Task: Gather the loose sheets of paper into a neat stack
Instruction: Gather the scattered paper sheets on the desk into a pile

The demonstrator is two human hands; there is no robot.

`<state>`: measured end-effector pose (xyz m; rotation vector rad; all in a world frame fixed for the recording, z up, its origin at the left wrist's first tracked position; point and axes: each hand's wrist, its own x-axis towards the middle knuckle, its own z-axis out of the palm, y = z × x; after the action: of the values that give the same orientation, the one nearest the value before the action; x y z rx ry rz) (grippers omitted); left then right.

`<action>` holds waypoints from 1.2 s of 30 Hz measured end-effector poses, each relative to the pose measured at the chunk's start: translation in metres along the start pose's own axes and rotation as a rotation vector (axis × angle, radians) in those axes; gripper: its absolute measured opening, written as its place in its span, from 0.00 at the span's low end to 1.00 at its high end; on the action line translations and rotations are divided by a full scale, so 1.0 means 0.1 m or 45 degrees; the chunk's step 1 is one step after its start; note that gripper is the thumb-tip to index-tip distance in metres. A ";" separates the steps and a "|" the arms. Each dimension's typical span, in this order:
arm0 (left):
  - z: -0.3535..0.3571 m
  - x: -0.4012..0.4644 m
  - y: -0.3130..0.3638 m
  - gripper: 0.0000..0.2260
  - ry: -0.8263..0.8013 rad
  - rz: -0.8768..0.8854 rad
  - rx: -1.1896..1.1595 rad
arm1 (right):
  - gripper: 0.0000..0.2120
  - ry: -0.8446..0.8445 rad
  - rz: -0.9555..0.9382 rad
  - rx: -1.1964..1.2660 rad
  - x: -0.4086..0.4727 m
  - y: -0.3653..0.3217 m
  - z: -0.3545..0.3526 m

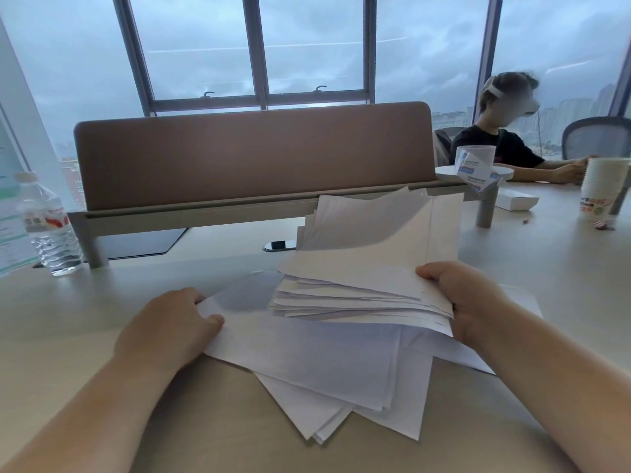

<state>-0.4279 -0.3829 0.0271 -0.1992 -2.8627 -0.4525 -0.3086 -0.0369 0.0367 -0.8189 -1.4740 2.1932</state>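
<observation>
Blue print on the packet (pixel 476 172) at upper right, too small to read; bottle (pixel 47 227) label at left illegible. Right hand (pixel 454 298) grips a fanned, uneven bundle (pixel 368 254) of white sheets, raised at frame centre. Left hand (pixel 170 322) pinches the edge of loose sheets (pixel 324 363) splayed flat on the beige counter (pixel 85 336). Brown divider (pixel 252 155) and grey windows (pixel 198 46) behind.

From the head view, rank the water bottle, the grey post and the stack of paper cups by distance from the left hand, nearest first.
Measured from the left hand:
1. Water bottle, far left on the desk.
2. Grey post, right of centre, behind the lifted sheets.
3. Stack of paper cups, far right edge.
</observation>
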 end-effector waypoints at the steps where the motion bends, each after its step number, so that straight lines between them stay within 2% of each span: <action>1: 0.01 -0.01 0.00 0.13 -0.029 0.003 0.009 | 0.16 0.000 0.000 0.001 0.00 0.01 0.00; 5: -0.01 -0.04 0.03 0.05 -0.059 0.013 -0.069 | 0.16 -0.010 -0.002 -0.005 0.02 0.02 0.00; 11: -0.03 -0.05 0.07 0.06 0.036 -0.032 -0.193 | 0.17 -0.008 0.000 -0.012 0.04 0.03 -0.01; 14: -0.11 -0.07 0.11 0.02 0.282 -0.087 -0.470 | 0.15 -0.025 -0.019 -0.040 -0.01 0.01 -0.01; 17: -0.23 -0.11 0.15 0.13 0.580 -0.173 -0.756 | 0.11 -0.070 -0.025 -0.110 -0.08 0.00 0.01; 20: -0.33 -0.13 0.17 0.16 0.911 -0.176 -0.854 | 0.10 -0.133 -0.022 -0.175 -0.14 -0.01 0.02; 23: -0.41 -0.18 0.21 0.16 1.121 -0.058 -0.969 | 0.10 -0.177 -0.031 -0.262 -0.18 -0.01 0.04; 25: -0.43 -0.26 0.27 0.12 1.151 0.105 -0.935 | 0.10 -0.214 -0.039 -0.303 -0.19 0.01 0.06; 28: -0.39 -0.44 0.46 0.03 1.051 0.496 -0.817 | 0.10 -0.239 -0.039 -0.340 -0.21 0.02 0.07; 30: -0.28 -0.52 0.56 0.08 0.833 0.674 -0.757 | 0.10 -0.226 -0.038 -0.364 -0.23 0.01 0.08; 33: -0.16 -0.52 0.58 0.16 0.448 0.781 -0.708 | 0.12 -0.204 -0.029 -0.388 -0.28 -0.02 0.08; 36: -0.11 -0.44 0.48 0.16 0.151 0.846 -0.464 | 0.10 -0.162 0.004 -0.388 -0.33 -0.04 0.09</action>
<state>-0.3746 -0.3449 0.0396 -1.0942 -2.3741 -0.7902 -0.2891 -0.0614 0.0509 -0.7862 -1.9033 2.0851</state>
